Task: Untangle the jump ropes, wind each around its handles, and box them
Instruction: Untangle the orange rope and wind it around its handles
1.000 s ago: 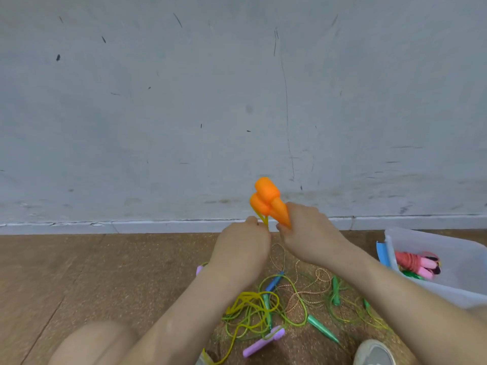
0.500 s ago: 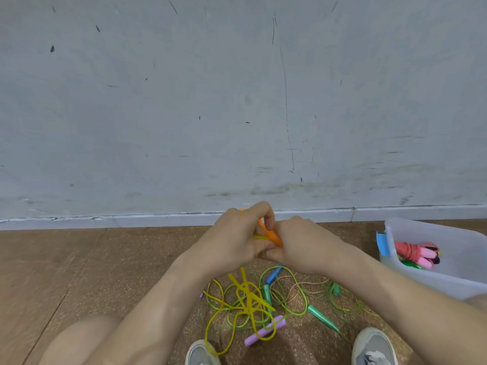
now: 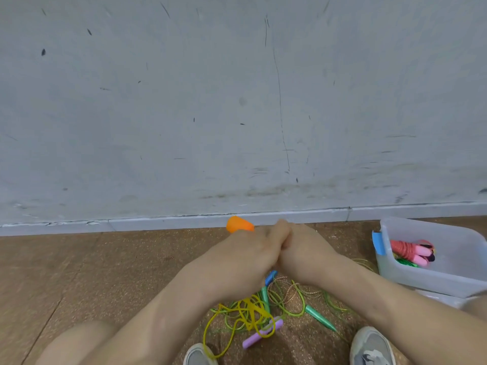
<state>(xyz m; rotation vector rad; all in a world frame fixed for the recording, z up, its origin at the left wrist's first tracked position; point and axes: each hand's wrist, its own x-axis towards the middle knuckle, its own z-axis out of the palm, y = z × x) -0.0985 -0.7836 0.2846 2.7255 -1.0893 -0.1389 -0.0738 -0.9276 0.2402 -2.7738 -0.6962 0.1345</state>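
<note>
My left hand point(image 3: 245, 256) and my right hand point(image 3: 307, 255) are pressed together just above the floor, both curled round the orange handles point(image 3: 239, 224). Only the handles' thick end shows, past my left knuckles. Their yellow rope point(image 3: 246, 313) hangs from under my hands in a loose tangle. It lies over a floor pile with green rope point(image 3: 295, 309), green handles point(image 3: 320, 317), a purple handle point(image 3: 262, 335) and a blue handle point(image 3: 271, 276). A translucent box point(image 3: 448, 279) at the right holds a wound pink rope point(image 3: 409, 252).
A grey wall with a pale baseboard point(image 3: 158, 223) runs close behind my hands. The floor is brown cork. My shoes point(image 3: 371, 347) sit at the bottom edge beside the pile, and my knee point(image 3: 76, 343) is at the lower left.
The orange handles dropped from upright at wall height to floor level. My left hand closed over them beside my right hand. The yellow rope now trails slack below.
</note>
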